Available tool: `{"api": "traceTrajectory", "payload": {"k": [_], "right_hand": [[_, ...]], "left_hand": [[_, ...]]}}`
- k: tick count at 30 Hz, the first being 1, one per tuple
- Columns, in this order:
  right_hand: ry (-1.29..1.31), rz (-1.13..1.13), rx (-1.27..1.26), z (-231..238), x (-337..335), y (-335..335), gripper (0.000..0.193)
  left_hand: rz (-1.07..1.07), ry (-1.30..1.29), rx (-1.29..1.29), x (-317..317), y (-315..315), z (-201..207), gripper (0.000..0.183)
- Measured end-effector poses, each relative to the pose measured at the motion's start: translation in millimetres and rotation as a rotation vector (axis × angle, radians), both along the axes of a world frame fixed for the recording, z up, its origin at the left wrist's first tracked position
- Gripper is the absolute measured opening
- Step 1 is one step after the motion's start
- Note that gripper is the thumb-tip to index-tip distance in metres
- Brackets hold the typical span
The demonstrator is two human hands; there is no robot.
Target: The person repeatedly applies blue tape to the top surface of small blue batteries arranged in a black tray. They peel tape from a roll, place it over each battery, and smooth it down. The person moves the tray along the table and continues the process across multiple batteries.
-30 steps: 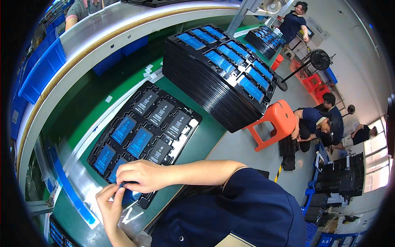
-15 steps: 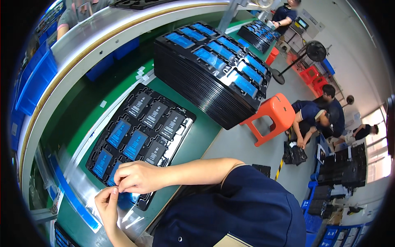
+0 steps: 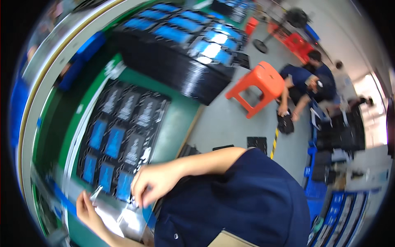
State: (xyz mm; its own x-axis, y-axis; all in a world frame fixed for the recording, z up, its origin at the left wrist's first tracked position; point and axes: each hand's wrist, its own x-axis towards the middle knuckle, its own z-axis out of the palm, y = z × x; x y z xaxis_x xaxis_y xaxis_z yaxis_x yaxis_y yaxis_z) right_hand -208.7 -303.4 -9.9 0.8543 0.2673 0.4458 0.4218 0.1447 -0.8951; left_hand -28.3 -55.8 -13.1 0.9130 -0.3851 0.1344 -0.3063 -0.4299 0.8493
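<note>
My left hand [image 3: 88, 212] is over the near end of the bench, fingertips pinched at a thin, pale, shiny strip [image 3: 96, 192]. My right hand [image 3: 153, 186] is at the near right corner of a black moulded tray [image 3: 158, 117], its fingers bent together. Below those fingers hangs a piece of blue film [image 3: 149, 216], which they seem to grip; blur hides the exact contact. Flat rectangular packs like phone batteries fill the tray's pockets. Several have blue faces [image 3: 114, 142]; others are dark grey with pale print [image 3: 133, 149].
Beyond the tray stands a tall stack of black trays [image 3: 173, 68], topped with blue-faced packs. An orange stool [image 3: 261, 84] stands right of the bench. People [image 3: 306, 82] crouch on the floor farther right. A pale curved rail [image 3: 61, 61] with blue bins [image 3: 88, 49] borders the left.
My hands have come apart: the left has moved left, the right to the right. The blue film now hangs near my right hand. The view has shifted and blurred.
</note>
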Motion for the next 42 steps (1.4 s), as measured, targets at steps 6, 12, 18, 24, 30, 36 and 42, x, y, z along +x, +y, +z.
{"api": "traceTrajectory", "payload": {"k": [6, 12, 18, 24, 30, 36, 42], "right_hand": [[0.441, -0.572, -0.018, -7, 6, -54, 0.018], [0.551, -0.685, -0.025, 0, 4, -67, 0.026], [0.550, -0.719, -0.066, 0, 11, -72, 0.022], [0.611, -0.673, -0.073, 1, 15, -76, 0.022], [0.639, -0.674, -0.098, 4, 17, -75, 0.022], [0.636, -0.671, -0.113, 3, 17, -76, 0.021], [0.609, -0.676, -0.121, -1, 17, -74, 0.021]], "left_hand": [[0.057, 0.138, -0.095, 6, 2, 5, 0.023], [0.134, 0.162, -0.114, -1, 2, 18, 0.022], [0.116, 0.153, -0.143, -3, -3, 18, 0.020], [0.121, 0.154, -0.154, -4, -3, 20, 0.018], [0.112, 0.156, -0.150, -4, -3, 20, 0.018], [0.109, 0.156, -0.137, -4, -3, 21, 0.019], [0.105, 0.164, -0.128, -6, -3, 22, 0.019]]}}
